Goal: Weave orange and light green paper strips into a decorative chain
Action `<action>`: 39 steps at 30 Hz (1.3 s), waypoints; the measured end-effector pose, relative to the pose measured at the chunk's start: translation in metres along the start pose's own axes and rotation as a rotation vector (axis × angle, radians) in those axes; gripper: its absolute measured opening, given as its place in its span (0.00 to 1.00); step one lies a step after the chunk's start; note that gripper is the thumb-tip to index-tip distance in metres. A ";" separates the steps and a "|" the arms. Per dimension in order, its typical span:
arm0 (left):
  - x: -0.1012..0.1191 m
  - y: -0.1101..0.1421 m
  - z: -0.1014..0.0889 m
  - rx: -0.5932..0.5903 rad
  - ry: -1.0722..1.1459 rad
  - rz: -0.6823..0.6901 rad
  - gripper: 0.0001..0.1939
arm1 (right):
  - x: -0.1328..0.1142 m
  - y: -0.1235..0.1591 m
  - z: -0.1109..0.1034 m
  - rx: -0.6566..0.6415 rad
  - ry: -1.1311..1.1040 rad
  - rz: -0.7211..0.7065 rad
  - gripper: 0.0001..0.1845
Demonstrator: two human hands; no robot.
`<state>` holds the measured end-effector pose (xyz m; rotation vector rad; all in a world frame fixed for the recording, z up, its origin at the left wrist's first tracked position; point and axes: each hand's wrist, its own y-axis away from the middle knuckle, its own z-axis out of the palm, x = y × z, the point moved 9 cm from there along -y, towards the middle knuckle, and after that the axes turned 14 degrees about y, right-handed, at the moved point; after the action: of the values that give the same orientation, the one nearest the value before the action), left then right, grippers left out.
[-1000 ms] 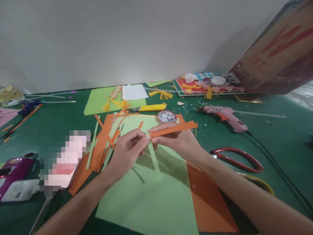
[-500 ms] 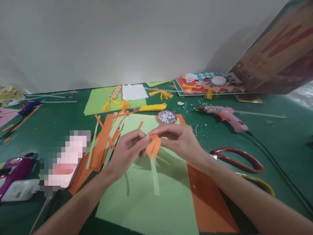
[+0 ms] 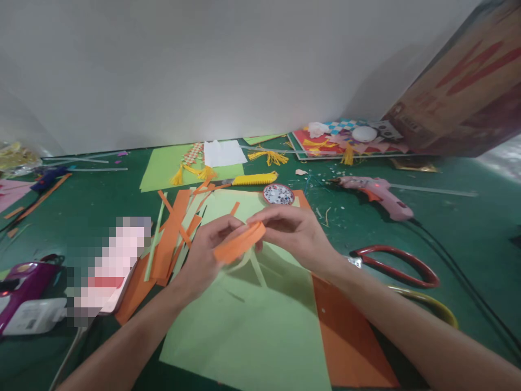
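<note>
Between my two hands is an orange paper strip [image 3: 239, 244], folded over and slanting down to the left. Pale green paper strips [image 3: 257, 268] hang from beneath it. My left hand [image 3: 211, 247] is closed, thumb pressed behind the orange paper. With thumb and fingertips my right hand [image 3: 299, 233] pinches the strip's upper right end. Below both hands lies a large light green paper sheet [image 3: 252, 336], partly over an orange sheet [image 3: 350, 336]. Exactly where the green and orange strips join is hidden by my fingers.
Left of the hands lie loose orange and green strips [image 3: 166, 244] and a blurred-out phone [image 3: 114, 266]. A yellow cutter knife [image 3: 254, 178] and a round dish of small beads [image 3: 278, 194] are beyond. To the right are a pink glue gun [image 3: 376, 194] and red-handled scissors [image 3: 399, 266].
The orange strip's free end has swung from hanging downward to lying out leftward across my left hand. The green strips now hang shorter and curl. My hands stay nearly in place.
</note>
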<state>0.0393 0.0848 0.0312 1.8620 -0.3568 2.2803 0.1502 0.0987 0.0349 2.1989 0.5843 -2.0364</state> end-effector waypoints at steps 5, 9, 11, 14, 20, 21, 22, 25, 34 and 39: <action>-0.001 -0.004 -0.014 0.077 0.011 0.020 0.11 | 0.007 -0.001 -0.006 0.049 -0.109 0.025 0.09; 0.003 -0.008 -0.032 0.196 0.104 0.067 0.11 | 0.008 -0.004 -0.015 0.100 -0.188 0.042 0.07; 0.005 -0.009 -0.041 0.268 0.185 0.080 0.11 | 0.009 -0.005 -0.020 0.132 -0.173 0.047 0.07; 0.007 -0.012 -0.055 0.355 0.336 0.098 0.11 | 0.010 -0.005 -0.022 0.168 -0.049 0.049 0.08; -0.013 -0.016 -0.087 0.597 0.772 0.023 0.10 | 0.008 0.000 0.010 0.016 0.682 -0.133 0.09; -0.017 -0.017 -0.091 0.631 0.822 0.008 0.10 | 0.007 0.003 0.020 -0.045 0.804 -0.210 0.10; -0.019 -0.015 -0.096 0.685 0.844 0.014 0.09 | 0.005 0.005 0.028 -0.074 0.914 -0.298 0.10; -0.027 -0.012 -0.100 0.767 0.797 -0.030 0.10 | 0.001 0.011 0.039 -0.088 1.091 -0.475 0.09; -0.024 -0.011 -0.092 0.653 0.592 0.028 0.11 | 0.003 -0.003 0.061 -0.370 1.493 -0.334 0.10; -0.016 -0.011 -0.093 0.600 0.477 0.097 0.13 | 0.008 -0.010 0.087 -0.520 1.604 -0.289 0.11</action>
<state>-0.0412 0.1225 -0.0016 1.4246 0.3522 3.0246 0.0654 0.0823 0.0196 2.9044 1.2815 0.3527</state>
